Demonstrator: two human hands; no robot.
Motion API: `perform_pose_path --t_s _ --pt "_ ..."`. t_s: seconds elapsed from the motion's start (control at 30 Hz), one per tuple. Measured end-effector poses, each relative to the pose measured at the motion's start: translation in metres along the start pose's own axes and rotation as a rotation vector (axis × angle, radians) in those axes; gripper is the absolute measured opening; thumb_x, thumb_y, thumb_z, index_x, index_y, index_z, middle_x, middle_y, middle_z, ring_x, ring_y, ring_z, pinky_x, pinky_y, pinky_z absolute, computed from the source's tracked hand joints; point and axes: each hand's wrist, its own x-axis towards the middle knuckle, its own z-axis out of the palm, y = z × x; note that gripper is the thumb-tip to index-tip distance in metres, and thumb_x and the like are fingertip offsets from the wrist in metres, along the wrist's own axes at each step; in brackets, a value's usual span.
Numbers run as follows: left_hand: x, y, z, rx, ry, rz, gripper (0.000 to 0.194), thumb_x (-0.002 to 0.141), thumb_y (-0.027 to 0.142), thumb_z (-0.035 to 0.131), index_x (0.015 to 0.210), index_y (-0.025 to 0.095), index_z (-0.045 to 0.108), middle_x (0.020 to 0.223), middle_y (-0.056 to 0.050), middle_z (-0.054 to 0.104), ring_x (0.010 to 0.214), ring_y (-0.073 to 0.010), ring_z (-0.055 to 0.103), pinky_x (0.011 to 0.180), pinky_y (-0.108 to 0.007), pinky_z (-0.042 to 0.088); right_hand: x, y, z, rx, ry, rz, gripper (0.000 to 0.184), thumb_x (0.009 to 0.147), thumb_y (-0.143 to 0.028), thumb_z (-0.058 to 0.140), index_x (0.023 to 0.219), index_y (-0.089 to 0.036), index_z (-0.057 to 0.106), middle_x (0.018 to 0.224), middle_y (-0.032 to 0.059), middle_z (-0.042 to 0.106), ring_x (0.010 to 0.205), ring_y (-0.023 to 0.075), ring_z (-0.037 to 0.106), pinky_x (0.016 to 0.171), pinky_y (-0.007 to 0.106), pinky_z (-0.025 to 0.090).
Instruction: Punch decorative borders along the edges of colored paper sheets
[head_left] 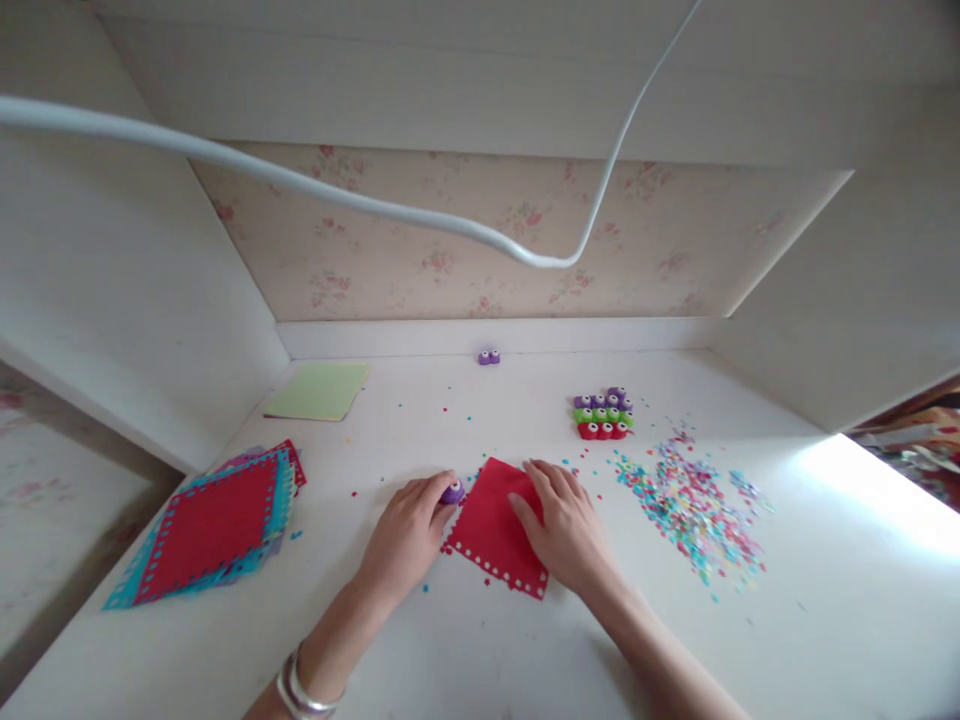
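Note:
My left hand [401, 530] is closed around a small purple craft punch [453, 492] with a white, eye-like button, at the left edge of a red square of paper [491, 520]. A row of small punched holes runs along the paper's near edge. My right hand [562, 520] lies on the right part of this sheet, thumb and fingers spread and resting on top. Tiny punched paper bits lie around the sheet's edges.
Several red, green and purple punches [604, 415] stand in rows behind right, and two purple ones [489, 357] by the back wall. Confetti [697, 500] covers the right side. Punched red and blue sheets [210, 525] and pale green paper [319, 390] lie left. A white cable [420, 215] crosses above.

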Motion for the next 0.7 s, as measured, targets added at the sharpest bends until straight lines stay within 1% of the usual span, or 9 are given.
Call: perform_pose_path --t_s 0.07,0.1,0.2,0.3,0.37,0.47,0.53,0.6,0.7 --pt "-0.001 0.000 0.001 0.008 -0.018 -0.021 0.035 0.088 0.013 0.059 0.121 0.023 0.053 0.112 -0.005 0.067 0.103 -0.0223 0.063 0.092 -0.041 0.052 0.002 0.009 0.004 -0.053 -0.003 0.029 0.044 0.092 -0.037 0.052 0.134 -0.024 0.055 0.128 0.0145 0.060 0.120 0.0356 0.049 0.099 0.057 0.041" --pt "-0.001 -0.001 0.002 0.014 -0.018 -0.023 0.036 0.088 0.013 0.059 0.122 0.023 0.052 0.111 -0.005 0.067 0.102 -0.0224 0.063 0.091 -0.041 0.052 0.003 0.013 0.005 -0.062 -0.021 0.031 0.044 0.091 -0.037 0.054 0.133 -0.025 0.056 0.126 0.0143 0.061 0.118 0.0357 0.050 0.098 0.057 0.041" --pt "-0.001 -0.002 0.003 0.042 0.007 0.002 0.043 0.088 0.014 0.060 0.128 0.024 0.049 0.118 -0.007 0.064 0.108 -0.0227 0.061 0.094 -0.042 0.051 0.005 0.021 0.003 -0.032 -0.085 0.047 0.045 0.087 -0.035 0.059 0.131 -0.025 0.058 0.122 0.0129 0.062 0.115 0.0348 0.052 0.097 0.055 0.042" --pt "-0.001 -0.003 0.003 0.049 0.018 0.033 0.039 0.088 0.016 0.059 0.126 0.025 0.053 0.120 -0.007 0.064 0.110 -0.0226 0.060 0.096 -0.041 0.050 0.007 0.025 0.000 0.023 -0.117 0.049 0.043 0.085 -0.034 0.062 0.127 -0.027 0.062 0.121 0.0110 0.063 0.115 0.0340 0.052 0.098 0.053 0.042" --pt "-0.001 -0.002 0.001 0.033 0.016 0.051 0.035 0.089 0.016 0.058 0.123 0.025 0.055 0.119 -0.006 0.065 0.109 -0.0223 0.061 0.096 -0.041 0.050 0.007 0.026 -0.002 0.052 -0.119 0.037 0.039 0.085 -0.032 0.061 0.123 -0.027 0.064 0.122 0.0097 0.063 0.114 0.0322 0.052 0.099 0.052 0.042" --pt "-0.001 0.000 -0.005 0.009 -0.008 0.057 0.030 0.089 0.018 0.059 0.119 0.025 0.057 0.113 -0.005 0.068 0.105 -0.0223 0.062 0.093 -0.040 0.051 0.006 0.021 -0.006 0.063 -0.064 0.002 0.034 0.090 -0.029 0.056 0.122 -0.025 0.063 0.125 0.0094 0.061 0.115 0.0289 0.052 0.103 0.049 0.039" --pt "-0.002 0.001 -0.008 0.006 -0.021 0.027 0.027 0.087 0.020 0.062 0.113 0.024 0.059 0.107 -0.005 0.069 0.101 -0.0232 0.063 0.089 -0.040 0.051 0.004 0.016 -0.008 0.057 -0.043 -0.052 0.032 0.091 -0.033 0.055 0.121 -0.025 0.063 0.128 0.0094 0.060 0.117 0.0283 0.050 0.104 0.048 0.037" --pt "-0.004 0.002 -0.011 -0.012 -0.041 -0.036 0.024 0.086 0.022 0.065 0.109 0.024 0.060 0.100 -0.004 0.070 0.095 -0.0232 0.065 0.084 -0.039 0.052 0.002 0.012 -0.009 0.038 -0.058 -0.095 0.035 0.091 -0.038 0.056 0.123 -0.026 0.062 0.130 0.0096 0.058 0.121 0.0296 0.047 0.106 0.050 0.034" --pt "-0.006 0.005 -0.011 -0.142 -0.114 -0.138 0.022 0.086 0.023 0.064 0.108 0.024 0.058 0.088 -0.001 0.070 0.081 -0.0192 0.067 0.076 -0.032 0.054 0.001 0.014 -0.007 -0.005 -0.099 -0.072 0.044 0.091 -0.039 0.055 0.132 -0.026 0.056 0.133 0.0114 0.056 0.125 0.0323 0.044 0.108 0.055 0.030"
